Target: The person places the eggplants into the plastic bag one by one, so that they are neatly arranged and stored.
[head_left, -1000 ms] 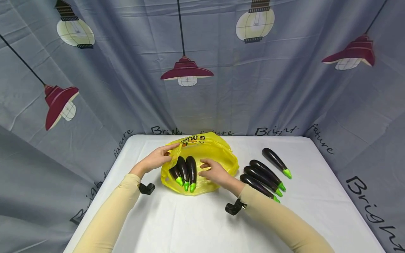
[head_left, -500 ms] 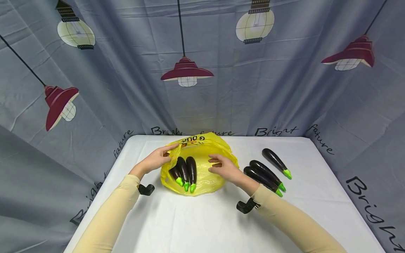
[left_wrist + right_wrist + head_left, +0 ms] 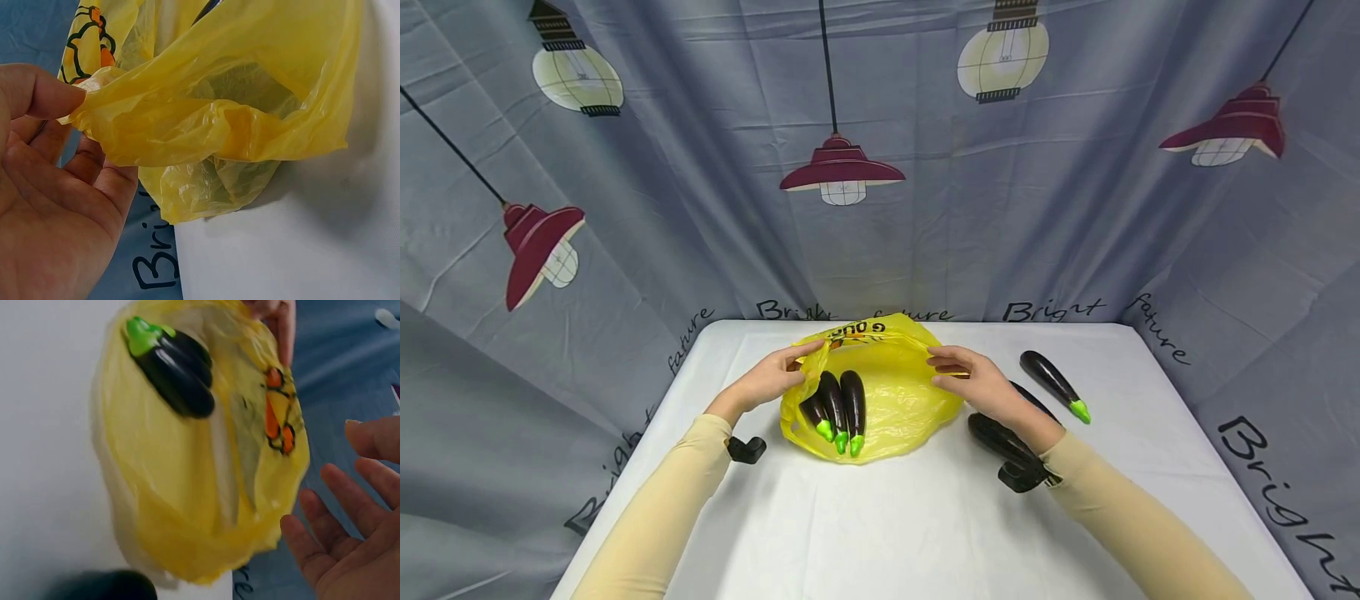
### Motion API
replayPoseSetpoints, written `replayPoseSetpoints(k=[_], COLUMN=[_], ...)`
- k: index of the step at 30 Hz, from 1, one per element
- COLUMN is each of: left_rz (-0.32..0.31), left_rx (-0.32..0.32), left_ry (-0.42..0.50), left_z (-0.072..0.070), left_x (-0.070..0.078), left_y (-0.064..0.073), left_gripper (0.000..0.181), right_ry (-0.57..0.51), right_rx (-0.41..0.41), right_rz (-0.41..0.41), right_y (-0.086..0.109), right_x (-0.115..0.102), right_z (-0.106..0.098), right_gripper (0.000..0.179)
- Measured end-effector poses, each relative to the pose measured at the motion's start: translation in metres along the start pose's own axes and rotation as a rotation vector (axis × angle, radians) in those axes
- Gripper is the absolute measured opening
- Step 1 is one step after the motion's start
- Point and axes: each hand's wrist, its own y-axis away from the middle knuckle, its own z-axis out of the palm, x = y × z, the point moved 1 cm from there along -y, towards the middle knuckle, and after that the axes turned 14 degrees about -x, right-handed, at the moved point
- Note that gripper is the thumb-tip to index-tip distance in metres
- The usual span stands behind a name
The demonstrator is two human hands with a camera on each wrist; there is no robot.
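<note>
A yellow plastic bag [image 3: 898, 408] lies on the table with its mouth held wide. My left hand [image 3: 763, 379] pinches the bag's left rim between thumb and fingers, and the left wrist view shows the pulled edge of the film [image 3: 156, 131]. Inside the bag, several dark eggplants [image 3: 853, 404] with green stems lie side by side at the left. My right hand [image 3: 977, 383] is at the bag's right edge, fingers loosely spread. In the right wrist view its fingers [image 3: 337, 487] hold nothing and stand apart from the bag's side.
To the right of the bag one eggplant [image 3: 1052, 383] lies alone toward the back. Nearer, another eggplant [image 3: 1000, 437] is partly covered by my right wrist and its black wrist camera [image 3: 1022, 477]. Grey-blue curtains [image 3: 880, 250] printed with lamps surround the white table [image 3: 865, 533].
My right hand has moved right, from over the eggplants in the bag out to the bag's right edge. My left hand keeps its pinch on the rim; the bagged eggplants stay put.
</note>
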Motion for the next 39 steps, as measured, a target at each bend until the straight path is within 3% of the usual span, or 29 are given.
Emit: replayPoseSetpoints(k=[11, 19, 26, 39], left_rz=[0.009, 0.018, 0.02, 0.024], left_rx=[0.012, 0.017, 0.029, 0.025], left_ry=[-0.013, -0.011, -0.028, 0.005], left_z=[0.0, 0.001, 0.001, 0.002], left_x=[0.0, 0.0, 0.0, 0.002], left_y=[0.002, 0.002, 0.001, 0.002], left_gripper=[0.068, 0.067, 0.066, 0.067], right_ry=[0.047, 0.078, 0.196, 0.228], right_rx=[0.108, 0.165, 0.194, 0.184], right_rz=[0.097, 0.164, 0.205, 0.29], right_y=[0.029, 0.049, 0.065, 0.083], right_x=[0.02, 0.035, 0.054, 0.076], right_z=[-0.058, -0.082, -0.104, -0.124], right_gripper=[0.061, 0.064, 0.067, 0.074])
